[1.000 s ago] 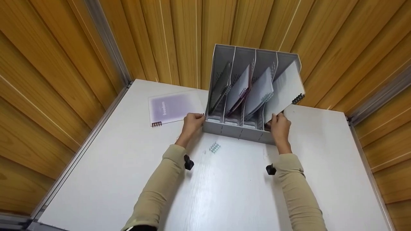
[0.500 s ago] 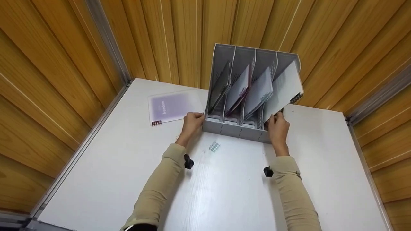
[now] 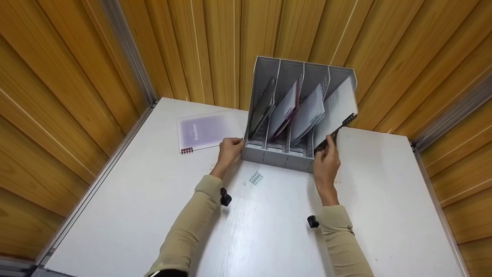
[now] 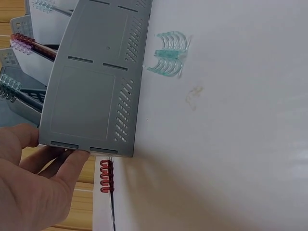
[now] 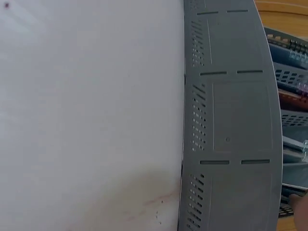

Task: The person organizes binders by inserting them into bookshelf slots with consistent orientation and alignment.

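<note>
A grey file holder with upright dividers stands at the back of the table. My left hand grips its left front corner; in the left wrist view the thumb is at the top edge and the fingers at the side. The right hand holds the right front corner, partly hidden, beside the lower end of a white notebook with a black coil. Ring-bound notebooks lean in the other slots: a dark one, one with red rings and one with pale teal rings.
A purple notebook with red rings lies flat left of the holder. A loose teal plastic binding ring strip lies in front of it on the white table. Wood-look walls stand close behind.
The right hand has moved nearer and a little left along the holder's corner. The white notebook has shifted slightly left. My left hand stays at its corner.
</note>
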Demonstrator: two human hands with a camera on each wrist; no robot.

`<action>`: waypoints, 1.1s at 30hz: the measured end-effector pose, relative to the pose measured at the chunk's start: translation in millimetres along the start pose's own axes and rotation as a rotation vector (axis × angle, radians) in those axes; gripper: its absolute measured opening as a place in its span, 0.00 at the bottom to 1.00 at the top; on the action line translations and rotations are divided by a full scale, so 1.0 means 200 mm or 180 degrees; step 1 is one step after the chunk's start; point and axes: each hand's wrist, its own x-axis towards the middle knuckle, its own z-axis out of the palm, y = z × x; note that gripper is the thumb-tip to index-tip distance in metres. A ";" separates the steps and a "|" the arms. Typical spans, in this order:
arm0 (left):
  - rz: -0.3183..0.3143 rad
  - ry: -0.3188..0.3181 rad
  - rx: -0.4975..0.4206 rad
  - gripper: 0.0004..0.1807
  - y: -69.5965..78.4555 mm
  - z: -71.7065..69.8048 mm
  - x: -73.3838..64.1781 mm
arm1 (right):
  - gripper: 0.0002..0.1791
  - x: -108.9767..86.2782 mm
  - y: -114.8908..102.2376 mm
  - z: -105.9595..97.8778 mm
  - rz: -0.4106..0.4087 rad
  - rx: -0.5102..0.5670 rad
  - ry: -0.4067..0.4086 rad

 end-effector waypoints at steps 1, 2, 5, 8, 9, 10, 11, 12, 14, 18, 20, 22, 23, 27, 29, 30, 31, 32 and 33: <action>-0.0008 0.0010 0.0018 0.12 0.00 0.00 0.00 | 0.28 -0.03 -0.01 0.01 -0.0144 0.0004 0.0039; -0.0017 0.0009 0.0028 0.12 0.00 0.00 -0.01 | 0.28 -0.06 -0.03 0.02 -0.0291 0.0006 0.0055; -0.0006 -0.0048 0.0064 0.14 0.01 0.00 -0.01 | 0.28 -0.13 -0.07 0.04 -0.0608 0.0020 -0.0030; 0.0062 -0.0142 0.0161 0.16 0.02 0.01 -0.02 | 0.29 -0.22 -0.11 0.07 -0.0746 0.0031 -0.0317; 0.0080 -0.0171 0.0182 0.16 0.02 0.01 -0.03 | 0.29 -0.25 -0.12 0.08 -0.0778 0.0047 -0.0440; 0.0102 -0.0184 0.0191 0.17 0.02 0.01 -0.03 | 0.29 -0.28 -0.13 0.10 -0.0826 0.0051 -0.0565; 0.0123 -0.0186 0.0190 0.17 0.01 0.00 -0.04 | 0.29 -0.31 -0.15 0.11 -0.0878 0.0041 -0.0698; 0.0130 -0.0180 0.0180 0.17 0.01 -0.01 -0.04 | 0.28 -0.34 -0.16 0.12 -0.0922 0.0029 -0.0841; 0.0139 -0.0159 0.0158 0.18 0.00 -0.05 -0.05 | 0.26 -0.39 -0.18 0.14 -0.1008 0.0001 -0.1109; 0.0236 -0.0094 0.0477 0.18 -0.05 -0.14 -0.08 | 0.24 -0.46 -0.22 0.17 -0.1060 -0.0169 -0.1536; 0.0267 -0.0084 0.0739 0.19 -0.08 -0.20 -0.11 | 0.23 -0.49 -0.24 0.19 -0.1068 -0.0241 -0.1695; 0.0281 -0.0056 0.0980 0.20 -0.13 -0.27 -0.13 | 0.22 -0.51 -0.25 0.21 -0.1087 -0.0300 -0.1829; 0.0266 -0.0029 0.1065 0.21 -0.15 -0.30 -0.15 | 0.22 -0.52 -0.26 0.23 -0.1093 -0.0314 -0.1895; 0.0076 0.0208 0.1312 0.22 -0.24 -0.46 -0.16 | 0.21 -0.54 -0.30 0.28 -0.1168 -0.0312 -0.2079; -0.0060 0.0305 0.1439 0.23 -0.27 -0.54 -0.16 | 0.21 -0.54 -0.31 0.30 -0.1210 -0.0307 -0.2113; -0.0132 0.0340 0.1519 0.24 -0.28 -0.57 -0.15 | 0.20 -0.55 -0.32 0.31 -0.1242 -0.0305 -0.2122; -0.0208 0.0371 0.1588 0.24 -0.29 -0.60 -0.15 | 0.20 -0.55 -0.32 0.33 -0.1274 -0.0297 -0.2129; -0.0291 0.0395 0.1648 0.24 -0.30 -0.63 -0.14 | 0.20 -0.55 -0.33 0.34 -0.1310 -0.0285 -0.2138; -0.0370 0.0415 0.1709 0.25 -0.31 -0.65 -0.13 | 0.20 -0.56 -0.34 0.35 -0.1329 -0.0263 -0.2157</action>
